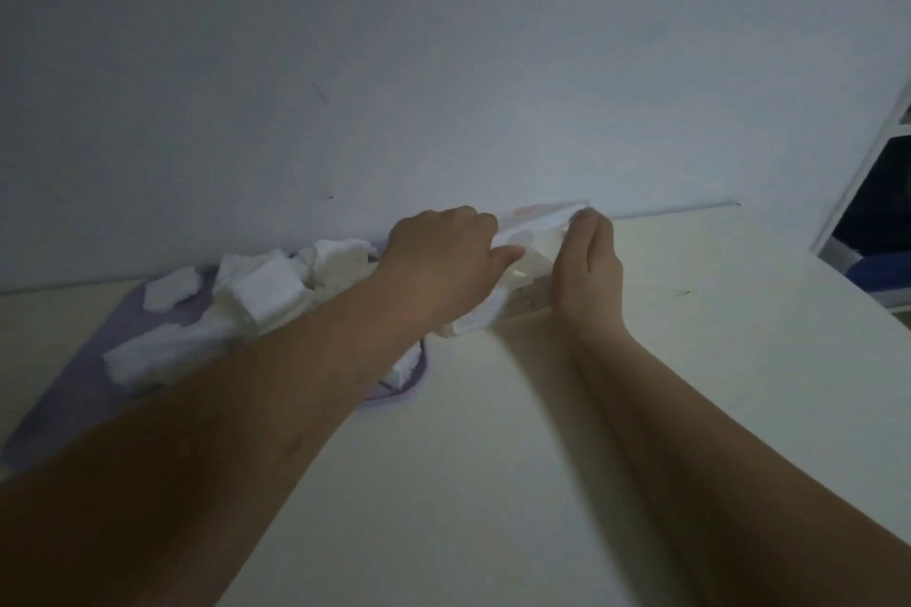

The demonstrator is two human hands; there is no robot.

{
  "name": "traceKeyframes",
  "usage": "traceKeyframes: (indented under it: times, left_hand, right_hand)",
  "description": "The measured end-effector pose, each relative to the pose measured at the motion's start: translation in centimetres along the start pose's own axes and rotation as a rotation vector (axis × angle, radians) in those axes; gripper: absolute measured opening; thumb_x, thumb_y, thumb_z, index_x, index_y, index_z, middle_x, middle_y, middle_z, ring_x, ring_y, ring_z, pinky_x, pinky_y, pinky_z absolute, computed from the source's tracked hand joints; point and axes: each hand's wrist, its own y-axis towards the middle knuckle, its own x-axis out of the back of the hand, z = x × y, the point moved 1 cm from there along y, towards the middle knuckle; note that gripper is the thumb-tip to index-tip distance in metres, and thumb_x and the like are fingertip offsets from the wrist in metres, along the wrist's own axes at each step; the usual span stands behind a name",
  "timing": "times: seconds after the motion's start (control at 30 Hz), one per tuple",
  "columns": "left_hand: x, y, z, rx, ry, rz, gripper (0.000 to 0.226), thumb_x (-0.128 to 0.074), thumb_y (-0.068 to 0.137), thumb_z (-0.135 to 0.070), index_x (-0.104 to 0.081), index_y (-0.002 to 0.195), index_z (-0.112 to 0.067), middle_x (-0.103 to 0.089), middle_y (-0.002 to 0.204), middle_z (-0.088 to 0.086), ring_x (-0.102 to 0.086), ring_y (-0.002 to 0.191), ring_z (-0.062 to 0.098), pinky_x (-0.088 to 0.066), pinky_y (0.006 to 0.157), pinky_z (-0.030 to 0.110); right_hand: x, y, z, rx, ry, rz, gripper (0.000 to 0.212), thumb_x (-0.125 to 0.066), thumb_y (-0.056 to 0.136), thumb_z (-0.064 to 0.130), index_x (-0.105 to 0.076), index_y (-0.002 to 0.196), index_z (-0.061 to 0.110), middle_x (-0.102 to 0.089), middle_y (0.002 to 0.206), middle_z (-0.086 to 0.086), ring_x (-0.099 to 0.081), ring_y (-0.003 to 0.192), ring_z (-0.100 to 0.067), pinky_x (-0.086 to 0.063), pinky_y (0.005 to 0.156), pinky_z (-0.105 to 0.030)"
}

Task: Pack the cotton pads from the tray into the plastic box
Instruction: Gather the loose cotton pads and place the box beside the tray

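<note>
Between the hands: plastic box (535, 239), mostly covered and blurred; its contents are hard to make out.
Left hand (443, 256): fingers curl over the box's left side, gripping it.
Right hand (586, 261): fingertips curl on the box's right rim, holding it.
Writing: faint pinkish mark on the box top, unreadable.
Tray (74, 389): purple, left of the box on the counter (493, 458), partly hidden by the left forearm.
Cotton pads (268, 291): white, heaped loosely in the tray.

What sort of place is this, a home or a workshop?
Probably a plain room in a home, though that is uncertain: a cream table set against a bare pale wall, a white shelf unit at the right edge, and a purple tray of cotton pads.
</note>
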Motion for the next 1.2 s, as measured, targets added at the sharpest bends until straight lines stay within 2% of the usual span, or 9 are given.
traceKeyframes:
  times: [0.17,0.27,0.4,0.63,0.73,0.83,0.97,1.07,1.2]
  left_hand:
    - [2.8,2.5,3.0,0.215,-0.321,-0.064,0.041,-0.051,0.099,-0.055,-0.059,0.129,-0.028,-0.068,0.125,0.004,-0.064,0.107,0.029,-0.051,0.087,0.037]
    - [2.0,3.6,5.1,0.31,-0.586,-0.114,0.044,-0.065,0.094,-0.035,-0.056,0.135,-0.024,-0.064,0.13,0.002,-0.064,0.111,0.023,-0.05,0.095,0.03]
    - [0.7,1.2,6.5,0.28,-0.705,-0.066,0.06,-0.07,0.093,-0.023,-0.047,0.147,-0.021,-0.054,0.147,0.001,-0.06,0.124,0.018,-0.05,0.106,0.036]
    - [0.4,-7.2,9.1,0.081,-0.603,-0.136,0.033,-0.057,0.076,-0.015,-0.076,0.103,-0.016,-0.069,0.108,0.0,-0.066,0.084,0.008,-0.049,0.079,0.018]
    - [-0.3,-10.0,9.6,0.115,-0.765,0.117,0.058,-0.055,0.067,-0.018,-0.066,0.122,-0.03,-0.065,0.124,-0.007,-0.062,0.087,-0.009,-0.046,0.077,0.01]
    - [-1.8,-11.4,9.9,0.036,-0.692,0.178,0.072,-0.067,0.07,-0.023,-0.055,0.141,-0.03,-0.062,0.135,-0.008,-0.062,0.118,0.006,-0.049,0.102,0.024]
    - [-3.8,-11.6,10.7,0.027,-0.697,0.055,0.076,-0.074,0.072,-0.027,-0.054,0.146,-0.025,-0.059,0.139,-0.007,-0.052,0.13,0.009,-0.041,0.112,0.029]
    - [-5.2,-11.5,11.3,0.051,-0.727,-0.042,0.057,-0.078,0.069,-0.021,-0.068,0.125,-0.025,-0.063,0.116,-0.008,-0.056,0.112,0.01,-0.044,0.1,0.024]
    - [-6.5,-11.3,11.6,0.026,-0.83,-0.2,0.037,-0.075,0.063,-0.012,-0.068,0.098,-0.022,-0.066,0.102,-0.006,-0.063,0.096,0.018,-0.052,0.081,0.04]
  right_hand:
    - [-0.8,-1.3,1.7,0.583,-0.389,-0.249,0.031,-0.058,0.094,0.027,-0.066,0.115,0.006,-0.062,0.116,-0.011,-0.059,0.106,-0.03,-0.047,0.092,-0.042]
    - [-1.5,-3.2,2.7,0.733,-0.377,0.012,0.026,-0.062,0.091,0.033,-0.068,0.104,0.011,-0.065,0.102,-0.004,-0.061,0.092,-0.026,-0.049,0.076,-0.039]
    - [-2.3,-4.4,2.4,0.736,-0.582,0.369,0.032,-0.056,0.089,0.043,-0.071,0.113,0.028,-0.068,0.104,0.007,-0.066,0.094,-0.021,-0.054,0.07,-0.036]
    - [-2.7,-3.7,2.0,0.722,-0.728,0.227,0.022,-0.063,0.085,0.027,-0.077,0.098,0.016,-0.074,0.112,-0.005,-0.066,0.103,-0.031,-0.059,0.072,-0.037]
    - [-2.7,-4.5,3.0,0.858,-0.561,0.158,0.019,-0.066,0.085,0.017,-0.078,0.099,0.013,-0.072,0.113,-0.007,-0.065,0.106,-0.029,-0.056,0.074,-0.035]
    - [-3.4,-6.5,4.3,0.918,-0.431,0.295,0.02,-0.065,0.087,0.016,-0.078,0.103,0.014,-0.073,0.105,-0.002,-0.067,0.1,-0.026,-0.056,0.074,-0.035]
    - [-4.2,-7.9,4.0,0.642,-0.317,0.49,0.026,-0.058,0.094,0.023,-0.074,0.114,0.025,-0.074,0.107,0.011,-0.069,0.096,-0.011,-0.056,0.082,-0.033]
    - [-4.4,-7.8,3.4,0.498,-0.269,0.465,0.021,-0.061,0.095,0.02,-0.075,0.109,0.025,-0.073,0.101,0.015,-0.068,0.089,-0.004,-0.053,0.075,-0.021]
    - [-5.0,-7.9,3.1,0.428,-0.292,0.482,0.033,-0.062,0.097,0.02,-0.066,0.129,0.024,-0.064,0.135,0.008,-0.06,0.117,-0.009,-0.049,0.101,-0.029]
